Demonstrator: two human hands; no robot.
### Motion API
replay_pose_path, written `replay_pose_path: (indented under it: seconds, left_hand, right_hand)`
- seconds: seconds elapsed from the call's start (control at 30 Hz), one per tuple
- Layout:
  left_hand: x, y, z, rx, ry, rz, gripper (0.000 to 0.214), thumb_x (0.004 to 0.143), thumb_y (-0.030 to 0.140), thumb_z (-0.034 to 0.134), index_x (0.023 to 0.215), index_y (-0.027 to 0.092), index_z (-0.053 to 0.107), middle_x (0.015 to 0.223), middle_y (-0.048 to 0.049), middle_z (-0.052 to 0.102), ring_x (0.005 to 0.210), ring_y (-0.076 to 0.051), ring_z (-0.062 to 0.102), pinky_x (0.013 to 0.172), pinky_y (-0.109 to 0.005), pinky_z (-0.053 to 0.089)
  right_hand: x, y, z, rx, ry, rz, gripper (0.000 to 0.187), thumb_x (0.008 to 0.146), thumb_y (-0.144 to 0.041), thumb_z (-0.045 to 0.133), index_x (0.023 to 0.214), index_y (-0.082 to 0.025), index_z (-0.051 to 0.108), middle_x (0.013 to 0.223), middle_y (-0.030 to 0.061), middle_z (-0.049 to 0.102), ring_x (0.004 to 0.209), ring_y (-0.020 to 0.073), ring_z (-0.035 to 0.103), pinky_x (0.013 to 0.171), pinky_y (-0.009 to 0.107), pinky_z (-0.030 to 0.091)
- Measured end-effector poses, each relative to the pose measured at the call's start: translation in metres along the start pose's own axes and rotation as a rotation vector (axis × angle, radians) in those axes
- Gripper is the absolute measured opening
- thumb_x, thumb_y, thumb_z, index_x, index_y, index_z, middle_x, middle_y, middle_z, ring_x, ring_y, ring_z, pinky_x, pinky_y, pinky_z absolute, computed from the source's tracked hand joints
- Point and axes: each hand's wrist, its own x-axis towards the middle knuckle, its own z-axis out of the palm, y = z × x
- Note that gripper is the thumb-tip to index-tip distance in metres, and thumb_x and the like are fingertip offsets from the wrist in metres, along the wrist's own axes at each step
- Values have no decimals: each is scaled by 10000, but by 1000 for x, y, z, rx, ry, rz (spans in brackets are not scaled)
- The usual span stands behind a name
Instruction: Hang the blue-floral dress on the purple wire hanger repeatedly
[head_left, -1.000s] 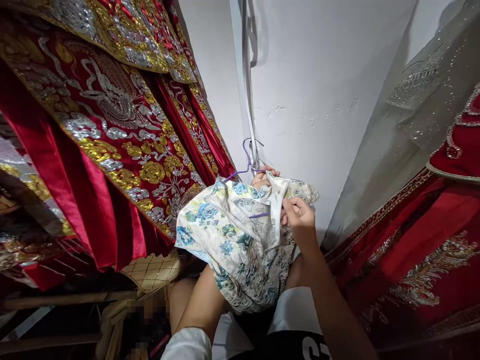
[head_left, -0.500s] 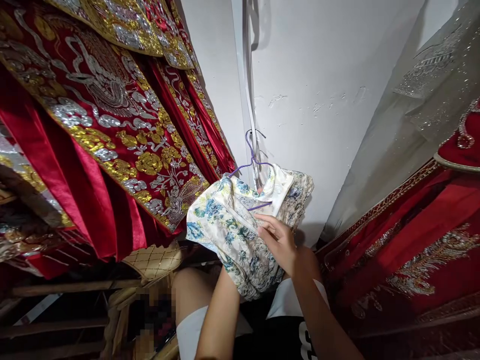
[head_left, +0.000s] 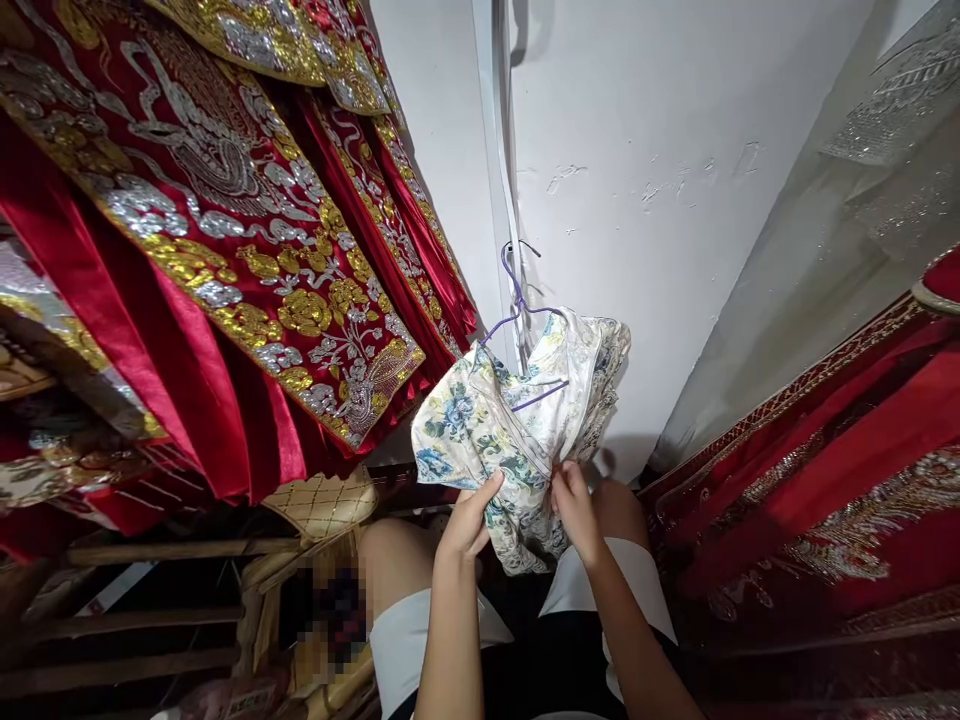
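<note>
A cream top (head_left: 457, 420) with blue flowers and a crossed V-neck hangs on a thin purple hanger (head_left: 517, 300). The hanger's hook is on a dark peg by the wall. With the thumb in front and the fingers behind the cloth, my left hand (head_left: 466, 522) grips the top's lower left side. My right hand (head_left: 576, 508) is closed on the cloth at the front, just below where the neckline edges cross. Its fingertips are partly hidden in the folds.
Red gowns with gold and silver embroidery (head_left: 300, 310) hang on the left, and another red embroidered garment (head_left: 810, 480) on the right. A sheer sparkling white dress (head_left: 892, 150) hangs at the upper right. A wooden rack (head_left: 172, 550) stands low on the left, before the white wall (head_left: 637, 120).
My left hand has come out from under the top and now grips its left side. My right hand has moved lower and closed on the front, whose neckline edges now lie crossed.
</note>
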Motion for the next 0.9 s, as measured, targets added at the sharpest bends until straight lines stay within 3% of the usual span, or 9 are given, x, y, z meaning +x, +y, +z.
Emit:
replay_pose_path:
  seconds: [0.13,0.2,0.33,0.4,0.43,0.57,0.6,0.77,0.9]
  left_hand:
    - [2,-1,-5,30,33,68,623,623,398,912,1154,151,699,1108,-133,769,1203,-342,662,1067,-452,497]
    - [9,1,-11,84,121,172,545,658,395,880,1115,166,690,1074,-110,762,1188,-316,660,1044,-416,501]
    - [23,-2,-24,270,663,742,322,758,346,762,1012,185,647,1038,-56,691,1100,-234,638,994,-333,476]
    - [25,-14,-29,383,825,950,246,812,316,697,1015,197,625,1047,-46,649,1050,-205,614,968,-314,459]
    - [25,-23,-29,458,781,961,204,836,304,669,1005,200,623,1026,-44,640,1010,-198,611,942,-308,459]
    - [21,-70,-22,746,181,621,180,829,217,625,1007,192,638,962,-57,658,935,-211,621,859,-306,468]
    - [21,-81,-20,772,100,564,183,818,188,607,999,190,631,948,-53,655,926,-210,617,847,-304,467]
    - [26,-104,-15,828,126,577,93,847,158,493,767,203,507,734,15,535,715,-158,507,683,-250,398]
    - [31,-104,-18,903,64,668,177,910,213,486,733,207,473,743,5,506,732,-161,489,692,-257,377]
  right_hand:
    - [-3,3,1,3,-118,157,582,756,-779,600,596,-230,488,453,-58,387,404,101,324,426,263,226]
    - [-3,2,0,16,-130,183,603,727,-793,619,588,-215,517,453,-59,383,410,92,312,434,259,220]
    - [-2,0,-7,74,-95,206,608,693,-789,667,596,-210,509,454,-73,363,439,82,284,458,254,222]
    - [-2,1,-7,89,-94,220,613,683,-790,679,598,-206,516,451,-72,370,438,79,280,459,254,214]
    - [-2,2,-7,88,-102,225,616,678,-793,681,597,-203,523,447,-71,375,434,77,280,458,254,208]
    - [-4,1,3,59,-162,241,624,649,-800,686,585,-193,554,429,-63,406,418,78,298,447,249,197]
    - [-6,-1,6,50,-181,245,625,640,-799,688,578,-191,561,421,-59,416,414,79,308,445,247,203]
    - [-13,-9,12,6,-249,260,580,615,-737,720,524,-185,566,382,-37,453,372,78,338,435,248,247]
    - [3,-31,17,28,-151,196,494,696,-661,678,556,-201,564,376,-54,418,371,82,319,420,251,248]
